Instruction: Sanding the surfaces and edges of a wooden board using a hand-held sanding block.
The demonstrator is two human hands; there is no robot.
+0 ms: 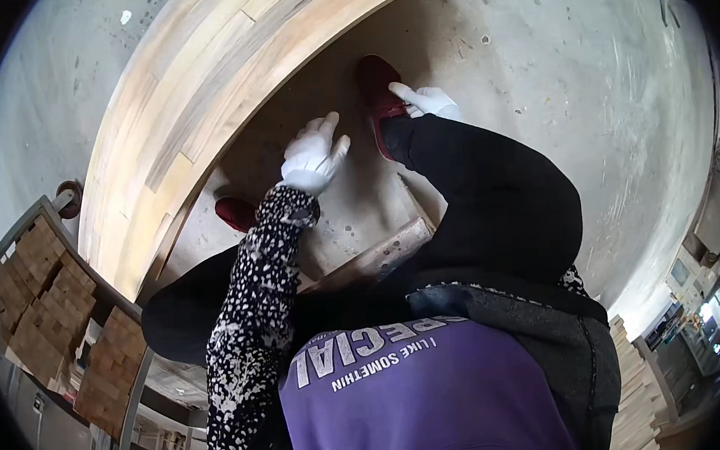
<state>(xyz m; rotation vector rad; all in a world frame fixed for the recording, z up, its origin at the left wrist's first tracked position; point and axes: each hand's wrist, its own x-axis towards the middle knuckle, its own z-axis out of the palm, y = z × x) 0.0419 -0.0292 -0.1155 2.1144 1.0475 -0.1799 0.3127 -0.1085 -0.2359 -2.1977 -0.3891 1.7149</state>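
The left hand point(312, 154) has its grip loosely spread, with nothing visible in it; the right hand point(431, 101), partly hidden by the right leg point(501, 188), is beside a red shoe point(376, 84), and whether its grip holds anything cannot be told. The wooden panel point(188, 86) lies ahead and left, nearer the left hand, its long axis slanting from near left to far right.

We log one wide wood-strip panel point(189, 99), pale tan with grey-brown streaks, broad face showing, slanting from left of view toward top centre.
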